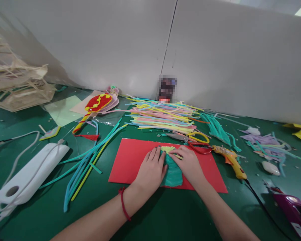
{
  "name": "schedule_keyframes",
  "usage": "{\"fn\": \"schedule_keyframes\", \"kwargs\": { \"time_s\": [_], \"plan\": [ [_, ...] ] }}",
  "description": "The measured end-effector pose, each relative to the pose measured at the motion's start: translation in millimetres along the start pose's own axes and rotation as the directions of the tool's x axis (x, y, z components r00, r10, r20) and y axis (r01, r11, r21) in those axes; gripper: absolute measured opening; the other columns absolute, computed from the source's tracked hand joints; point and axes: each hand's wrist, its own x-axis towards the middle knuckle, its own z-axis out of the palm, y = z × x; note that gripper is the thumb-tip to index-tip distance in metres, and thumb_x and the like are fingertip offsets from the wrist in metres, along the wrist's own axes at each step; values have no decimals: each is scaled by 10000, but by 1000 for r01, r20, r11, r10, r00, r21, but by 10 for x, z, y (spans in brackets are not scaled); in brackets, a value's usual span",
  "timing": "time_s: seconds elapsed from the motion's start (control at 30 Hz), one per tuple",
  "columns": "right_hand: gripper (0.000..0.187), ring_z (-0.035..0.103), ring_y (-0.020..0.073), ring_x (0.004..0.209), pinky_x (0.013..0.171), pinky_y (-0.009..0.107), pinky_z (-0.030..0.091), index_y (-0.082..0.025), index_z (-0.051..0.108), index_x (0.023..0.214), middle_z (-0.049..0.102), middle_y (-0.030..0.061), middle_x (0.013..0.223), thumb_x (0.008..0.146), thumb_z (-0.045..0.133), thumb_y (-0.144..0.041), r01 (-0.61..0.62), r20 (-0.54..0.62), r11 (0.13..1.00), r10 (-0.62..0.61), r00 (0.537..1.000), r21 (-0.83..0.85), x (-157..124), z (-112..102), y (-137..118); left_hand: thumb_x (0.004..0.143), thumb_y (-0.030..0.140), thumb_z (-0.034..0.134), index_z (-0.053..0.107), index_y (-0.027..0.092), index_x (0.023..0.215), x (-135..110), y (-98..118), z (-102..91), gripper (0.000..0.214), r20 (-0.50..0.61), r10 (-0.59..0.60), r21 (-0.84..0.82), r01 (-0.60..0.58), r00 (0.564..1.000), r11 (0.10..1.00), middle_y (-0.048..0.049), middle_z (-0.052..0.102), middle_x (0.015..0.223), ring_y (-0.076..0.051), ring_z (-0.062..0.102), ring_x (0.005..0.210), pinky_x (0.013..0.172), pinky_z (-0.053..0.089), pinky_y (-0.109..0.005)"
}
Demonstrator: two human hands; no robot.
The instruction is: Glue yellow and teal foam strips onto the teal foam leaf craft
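On a red sheet of card (125, 160) lies a teal craft piece (174, 174), made of rows of fuzzy pipe cleaner with a pale yellow part (167, 149) at its far end. My left hand (152, 165) rests flat over its left side, fingers stretched out and pressing it down. At its upper right, my right hand (188, 162) pinches a short yellow pipe cleaner (177, 156) against the piece. The ends of the right fingertips are partly hidden.
Behind the card lies a heap of pastel pipe cleaners (163, 115). Scissors (188, 137) and a yellow glue gun (230, 160) sit to the right. At left are a white power bank-like device (32, 174), loose teal strips (90, 167) and a red fuzzy fan (97, 102).
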Motion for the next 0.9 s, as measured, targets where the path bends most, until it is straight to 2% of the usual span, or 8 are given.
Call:
{"fn": "schedule_keyframes", "kwargs": {
  "time_s": [0.57,0.73,0.9],
  "plan": [
    [344,621,185,701,671,317,463,-216,689,745,638,42,719,911,471,-424,21,-74,1000,-20,997,1,-13,31,-1,936,301,424,540,95,1259,10,2,3,400,3,-3,-20,3,1000,1000,-179,533,1339,-299,521,1210,967,450,-420],
    [285,621,181,717,672,306,456,-211,704,740,648,43,713,900,519,-357,102,14,995,-103,995,16,70,-22,38,936,295,410,550,94,1249,8,12,16,397,-15,-5,-1,5,1000,1000,-172,542,1331,-299,533,1194,947,458,-418],
    [222,601,161,698,671,303,425,-220,735,727,640,28,694,863,591,-322,261,156,965,-261,953,20,293,-97,177,938,290,401,545,88,1248,5,18,19,397,-24,5,12,-5,1000,1000,-179,545,1326,-295,525,1202,952,448,-418]
  ]
}}
